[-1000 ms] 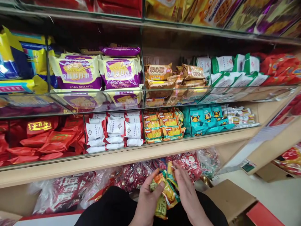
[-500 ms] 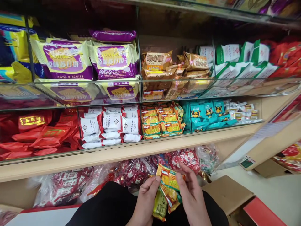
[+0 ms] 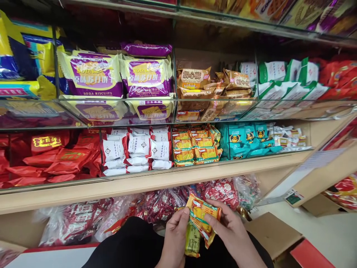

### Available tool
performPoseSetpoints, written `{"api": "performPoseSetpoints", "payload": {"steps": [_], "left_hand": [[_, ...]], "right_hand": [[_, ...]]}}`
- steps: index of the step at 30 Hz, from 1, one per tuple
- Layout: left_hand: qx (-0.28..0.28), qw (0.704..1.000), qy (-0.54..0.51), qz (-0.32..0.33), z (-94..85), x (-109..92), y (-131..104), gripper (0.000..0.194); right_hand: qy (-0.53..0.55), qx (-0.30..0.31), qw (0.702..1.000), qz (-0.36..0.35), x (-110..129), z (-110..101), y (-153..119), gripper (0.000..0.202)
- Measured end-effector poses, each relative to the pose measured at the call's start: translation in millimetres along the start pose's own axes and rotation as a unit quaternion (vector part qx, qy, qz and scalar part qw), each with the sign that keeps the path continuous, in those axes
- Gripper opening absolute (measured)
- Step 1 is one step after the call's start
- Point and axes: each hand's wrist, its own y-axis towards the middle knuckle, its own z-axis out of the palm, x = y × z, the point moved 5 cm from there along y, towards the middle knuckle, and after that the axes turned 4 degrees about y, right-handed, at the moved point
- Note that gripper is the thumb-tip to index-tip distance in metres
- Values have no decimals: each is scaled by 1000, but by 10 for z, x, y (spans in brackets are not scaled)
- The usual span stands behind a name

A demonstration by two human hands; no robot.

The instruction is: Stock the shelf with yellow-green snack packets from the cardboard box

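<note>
Several small orange-and-yellow snack packets (image 3: 203, 216) are held in front of my lap, one with a yellow-green back (image 3: 192, 240) hanging lowest. My left hand (image 3: 176, 232) is closed, its thumb pinching the packets at their left edge. On the other side my right hand (image 3: 230, 229) is closed too, with the thumb across the front of the top packet and the fingers behind it. Matching orange packets (image 3: 193, 145) are stacked in the lower shelf compartment just ahead.
White-and-red packets (image 3: 139, 147) and red packets (image 3: 60, 156) fill compartments to the left; teal packets (image 3: 248, 137) lie to the right. Soda biscuit packs (image 3: 95, 76) stand above. Clear bags (image 3: 80, 219) lie under the wooden shelf edge (image 3: 134, 184). An open cardboard box (image 3: 275, 232) is at my right.
My right hand has closed in on the packets, its thumb now over the front one. The packets are bunched closer together. My view has shifted slightly left.
</note>
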Motion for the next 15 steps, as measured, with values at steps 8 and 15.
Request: {"api": "performPoseSetpoints", "payload": {"steps": [8,15], "left_hand": [[-3,1000,3,-23,-65,-13,2,19],[-21,999,31,-21,-93,157,57,30]], "right_hand": [[-13,-114,960,-256,1173,41,994,49],[-360,-158,843,-367,1639,619,1630,25]]}}
